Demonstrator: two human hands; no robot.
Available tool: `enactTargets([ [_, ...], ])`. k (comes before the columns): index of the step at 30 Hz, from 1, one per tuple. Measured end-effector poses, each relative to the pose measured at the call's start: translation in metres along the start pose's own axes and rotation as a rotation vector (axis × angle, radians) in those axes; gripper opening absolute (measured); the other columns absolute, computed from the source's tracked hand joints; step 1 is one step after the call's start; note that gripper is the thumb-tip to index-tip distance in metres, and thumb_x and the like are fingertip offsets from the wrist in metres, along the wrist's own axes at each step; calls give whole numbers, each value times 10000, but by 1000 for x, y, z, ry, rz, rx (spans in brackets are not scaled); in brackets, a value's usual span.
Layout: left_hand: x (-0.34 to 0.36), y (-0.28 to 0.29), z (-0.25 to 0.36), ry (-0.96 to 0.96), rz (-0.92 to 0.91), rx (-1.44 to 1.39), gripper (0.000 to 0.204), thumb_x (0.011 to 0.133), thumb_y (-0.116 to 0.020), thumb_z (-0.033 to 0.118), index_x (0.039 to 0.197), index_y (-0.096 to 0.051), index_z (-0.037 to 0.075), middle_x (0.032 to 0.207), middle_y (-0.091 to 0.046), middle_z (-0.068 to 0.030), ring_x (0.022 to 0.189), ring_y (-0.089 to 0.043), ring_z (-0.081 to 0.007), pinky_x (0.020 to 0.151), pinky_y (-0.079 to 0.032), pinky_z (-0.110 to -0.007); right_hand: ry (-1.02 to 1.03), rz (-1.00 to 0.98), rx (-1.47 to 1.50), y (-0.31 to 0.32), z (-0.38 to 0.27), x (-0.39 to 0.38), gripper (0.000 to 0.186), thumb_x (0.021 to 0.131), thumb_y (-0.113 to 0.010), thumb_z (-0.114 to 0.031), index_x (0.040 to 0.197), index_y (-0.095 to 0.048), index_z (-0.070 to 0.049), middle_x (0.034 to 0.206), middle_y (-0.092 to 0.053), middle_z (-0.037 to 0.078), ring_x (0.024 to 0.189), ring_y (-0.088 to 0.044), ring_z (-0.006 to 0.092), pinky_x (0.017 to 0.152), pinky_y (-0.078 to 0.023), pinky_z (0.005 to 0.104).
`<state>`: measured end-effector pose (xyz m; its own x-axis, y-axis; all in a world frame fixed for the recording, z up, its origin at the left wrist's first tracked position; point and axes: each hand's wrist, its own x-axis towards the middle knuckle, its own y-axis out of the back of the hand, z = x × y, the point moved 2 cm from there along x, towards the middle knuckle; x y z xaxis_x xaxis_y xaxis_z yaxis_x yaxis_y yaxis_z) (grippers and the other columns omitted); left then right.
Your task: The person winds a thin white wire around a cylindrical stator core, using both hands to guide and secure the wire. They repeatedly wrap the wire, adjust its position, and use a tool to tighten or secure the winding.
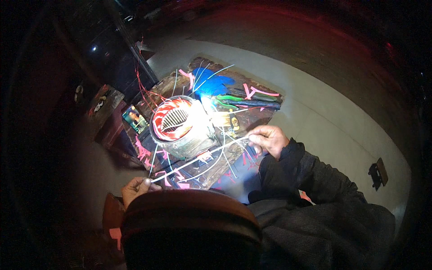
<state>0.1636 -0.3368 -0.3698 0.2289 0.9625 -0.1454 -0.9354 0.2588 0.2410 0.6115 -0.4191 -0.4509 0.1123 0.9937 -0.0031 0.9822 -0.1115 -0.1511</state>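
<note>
A thin white cord or sleeve [200,155] is stretched at a slant between my hands, in front of a motor stator. My left hand [135,190] pinches its lower left end between thumb and finger; the rest of that hand is partly hidden by a dark rounded shape. Pinching the upper right end is my right hand [268,140], in a dark sleeve. The stator [184,147] has a round metal casing, with red and white windings inside and a slotted core. Strong glare washes out its right side. Neither hand touches the stator.
The stator stands on a worn wooden board [220,173] strewn with pink strips [263,92] and thin white lengths. Green-handled pliers [228,99] and blue material [216,82] lie behind it. Red wires [143,87] rise at its left, near a small printed packet [135,119].
</note>
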Motion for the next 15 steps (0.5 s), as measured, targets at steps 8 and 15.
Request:
enactTargets([
  [8,14,-29,3,-164,-77,-246,157,987,-694,51,1111,-647,-34,967,-767,-200,730,-751,-215,634,-611,-348,26,69,-22,18,-30,5,249,1041,-648,-136,1143,-696,87,899,-702,121,627,-606,127,562,-504,283],
  [15,33,-38,0,-153,-174,-59,131,1027,-604,33,1145,-629,-19,954,-759,-209,699,-750,-239,512,-555,-276,29,107,-149,19,-34,1,235,1005,-680,-164,1009,-728,66,841,-731,120,612,-615,126,562,-498,287],
])
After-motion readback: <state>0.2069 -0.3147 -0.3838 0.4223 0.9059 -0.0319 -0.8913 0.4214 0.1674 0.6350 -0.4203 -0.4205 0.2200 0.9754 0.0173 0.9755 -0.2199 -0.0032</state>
